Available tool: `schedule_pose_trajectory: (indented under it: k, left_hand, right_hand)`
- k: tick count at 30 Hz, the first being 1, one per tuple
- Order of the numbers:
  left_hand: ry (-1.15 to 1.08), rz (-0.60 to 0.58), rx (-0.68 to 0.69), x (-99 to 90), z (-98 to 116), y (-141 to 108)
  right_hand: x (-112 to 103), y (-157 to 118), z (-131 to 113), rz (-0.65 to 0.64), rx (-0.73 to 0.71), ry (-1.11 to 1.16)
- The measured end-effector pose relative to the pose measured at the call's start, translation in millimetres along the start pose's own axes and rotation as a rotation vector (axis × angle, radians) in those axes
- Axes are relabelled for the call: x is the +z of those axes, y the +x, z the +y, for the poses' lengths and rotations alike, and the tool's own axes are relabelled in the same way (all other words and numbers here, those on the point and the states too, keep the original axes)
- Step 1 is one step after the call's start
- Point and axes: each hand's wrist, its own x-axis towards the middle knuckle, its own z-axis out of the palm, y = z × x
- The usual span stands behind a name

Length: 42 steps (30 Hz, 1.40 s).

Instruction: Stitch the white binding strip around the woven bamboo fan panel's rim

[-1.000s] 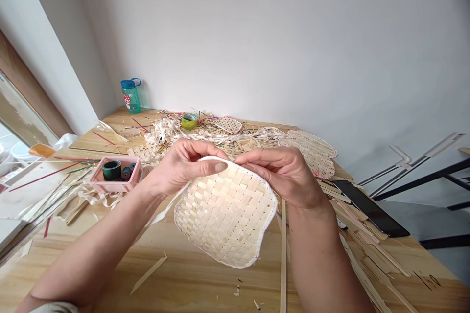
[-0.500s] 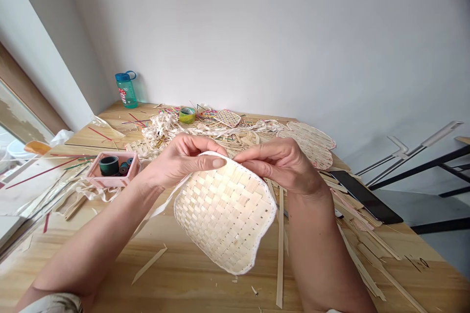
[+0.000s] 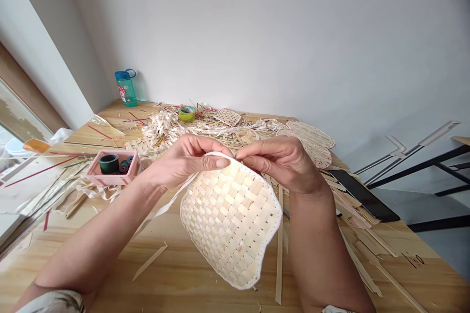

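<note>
A pale woven bamboo fan panel with a white ribbon-bound, stitched rim hangs tilted above the table. My left hand grips its upper edge, thumb flat on the near face and fingers behind. A loose white ribbon tail trails from the rim below that hand, down to the left. Thumb and forefinger of my right hand are pinched together against the rim, close to the left fingertips. Whatever lies between the right fingers is too small or hidden to make out.
A pink basket with dark spools stands at left. Farther back are a blue-green bottle, a roll of tape and heaped ribbon. Other woven panels and a black phone-like slab lie at right. Bamboo strips are scattered about.
The woven panel has swung slightly down and to the right, its lower edge nearer me. Both hands have shifted a little, and the right fingertips stay at the rim.
</note>
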Motion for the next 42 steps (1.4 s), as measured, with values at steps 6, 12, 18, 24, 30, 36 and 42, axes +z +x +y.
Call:
schedule_pose_trajectory:
  k: [6, 12, 18, 24, 30, 36, 42]
  left_hand:
    - [0.02, 0.022, -0.002, -2.2, -0.4, 1.0]
    - [0.006, -0.002, -0.004, -2.5, -0.4, 1.5]
    - [0.015, -0.033, -0.007, -1.7, -1.6, 1.0]
    - [-0.005, -0.011, -0.021, -0.5, -2.7, 3.5]
    - [-0.014, -0.002, -0.038, 0.6, -3.0, 2.5]
    - [0.04, 0.02, -0.027, 0.8, -4.1, 1.5]
    - [0.06, 0.032, -0.011, 1.4, -2.5, 1.1]
  right_hand:
    - [-2.7, -1.7, 2.9, 0.007, 0.019, -0.054]
    - [-4.8, -1.9, 1.9, -0.035, -0.013, -0.049]
    - [-5.0, -1.0, -0.3, -0.03, 0.007, -0.097]
    - [-1.8, 2.0, 0.2, -0.028, 0.028, -0.113]
    - [-0.3, 5.1, -3.0, -0.084, 0.042, -0.109]
    - [1.2, 4.3, 0.0, -0.081, 0.081, -0.115]
    - [0.0, 5.3, 5.9, -0.031, 0.137, 0.041]
